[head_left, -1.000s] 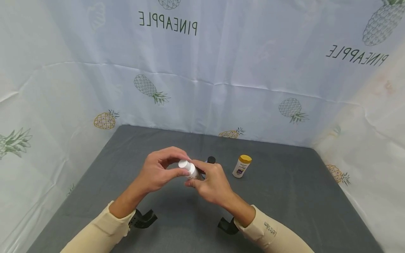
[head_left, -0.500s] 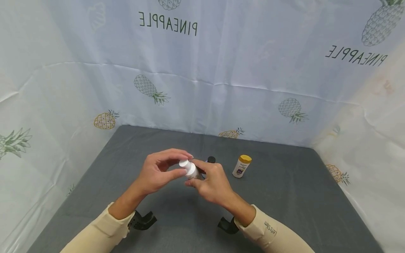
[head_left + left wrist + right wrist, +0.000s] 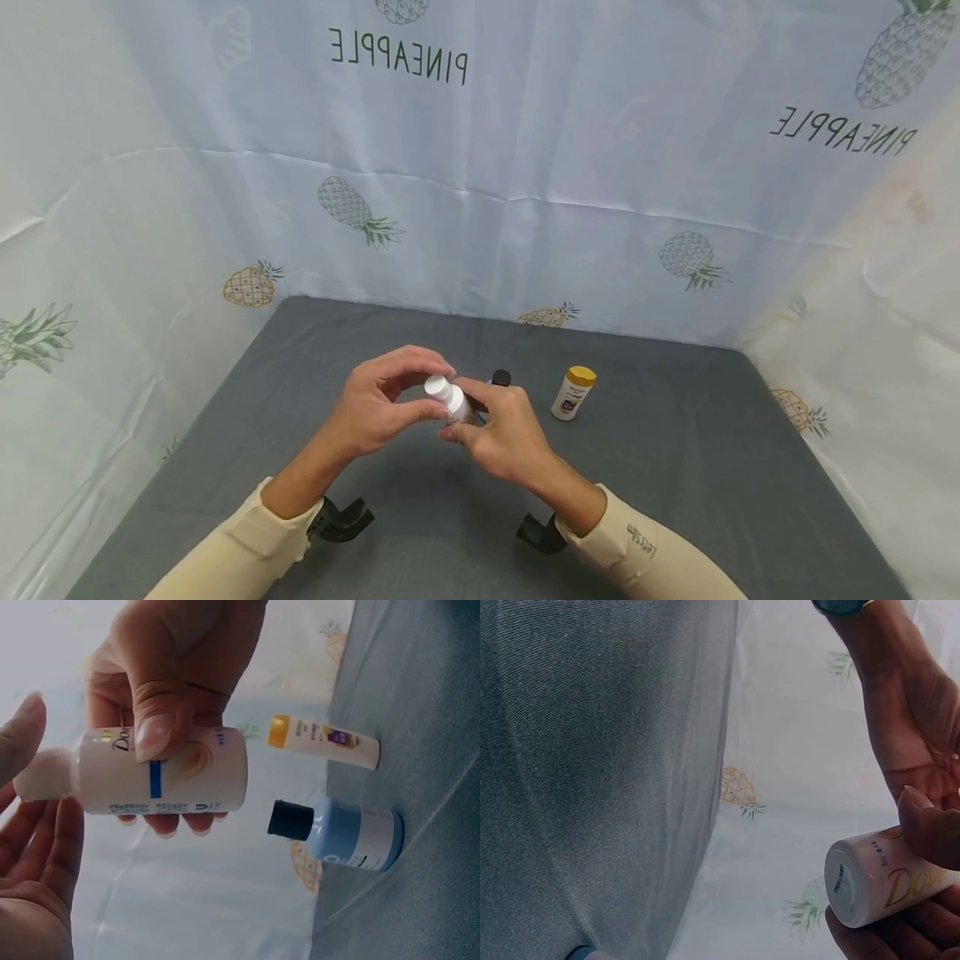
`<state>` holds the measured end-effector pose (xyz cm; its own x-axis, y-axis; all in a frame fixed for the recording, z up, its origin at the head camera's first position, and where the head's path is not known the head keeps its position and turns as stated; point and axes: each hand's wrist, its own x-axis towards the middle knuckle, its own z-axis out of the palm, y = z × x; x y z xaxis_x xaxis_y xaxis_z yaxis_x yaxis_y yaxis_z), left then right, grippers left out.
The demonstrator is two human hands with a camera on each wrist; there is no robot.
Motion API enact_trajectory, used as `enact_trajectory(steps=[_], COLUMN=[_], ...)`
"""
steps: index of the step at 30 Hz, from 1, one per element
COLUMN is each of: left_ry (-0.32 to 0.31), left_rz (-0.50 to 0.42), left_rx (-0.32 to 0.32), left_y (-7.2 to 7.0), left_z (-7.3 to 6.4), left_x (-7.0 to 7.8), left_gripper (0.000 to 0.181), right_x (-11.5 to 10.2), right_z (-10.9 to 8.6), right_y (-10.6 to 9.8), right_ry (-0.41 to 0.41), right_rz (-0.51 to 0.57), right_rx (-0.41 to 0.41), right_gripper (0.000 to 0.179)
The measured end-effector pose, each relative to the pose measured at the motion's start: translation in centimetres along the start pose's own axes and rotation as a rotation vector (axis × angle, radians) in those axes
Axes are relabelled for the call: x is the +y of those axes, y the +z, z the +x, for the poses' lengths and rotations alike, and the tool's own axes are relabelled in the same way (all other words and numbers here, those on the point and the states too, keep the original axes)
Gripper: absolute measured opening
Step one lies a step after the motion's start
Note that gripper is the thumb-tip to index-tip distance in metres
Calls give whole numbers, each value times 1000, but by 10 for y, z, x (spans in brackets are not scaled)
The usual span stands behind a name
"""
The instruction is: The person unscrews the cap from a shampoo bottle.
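A small white Dove bottle (image 3: pixel 199 776) is held above the table, tilted in the head view with its cap toward the left hand. My right hand (image 3: pixel 510 433) grips the body, thumb on one side and fingers on the other. At the white cap (image 3: pixel 437 387), my left hand (image 3: pixel 375 400) has its thumb and fingertips around the sides. The right wrist view shows the bottle's round base (image 3: pixel 845 883) facing outward. Behind my right hand stands a blue bottle (image 3: pixel 337 832) with a black cap, mostly hidden in the head view.
A white bottle with a yellow cap (image 3: pixel 572 396) stands upright to the right of my hands. Dark grey cloth covers the table (image 3: pixel 675 467). A pale curtain (image 3: pixel 570 158) printed with pineapples encloses the back and sides.
My left thumb and fingertips have shifted slightly about the cap, and the bottle's tilt has altered a little. My right hand keeps its hold; the two standing bottles stay put.
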<state>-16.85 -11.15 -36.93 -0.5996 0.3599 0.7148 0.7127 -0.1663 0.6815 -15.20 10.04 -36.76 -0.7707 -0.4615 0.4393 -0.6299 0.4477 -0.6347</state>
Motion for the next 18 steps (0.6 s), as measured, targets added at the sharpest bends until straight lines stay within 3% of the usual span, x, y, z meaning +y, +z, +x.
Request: enact_trajectory(steps=[8, 18], left_ry=[-12, 25], left_rz=[36, 89], left_rx=[-1, 22], left_y=[0, 4], left_z=[-2, -1], left_x=[0, -1], left_gripper=[38, 39], right_x=[0, -2], right_z=[-2, -3], right_y=[-3, -2], right_ry=[18, 11], right_rz=[-8, -25], right_rx=[1, 0], right_gripper=[47, 39])
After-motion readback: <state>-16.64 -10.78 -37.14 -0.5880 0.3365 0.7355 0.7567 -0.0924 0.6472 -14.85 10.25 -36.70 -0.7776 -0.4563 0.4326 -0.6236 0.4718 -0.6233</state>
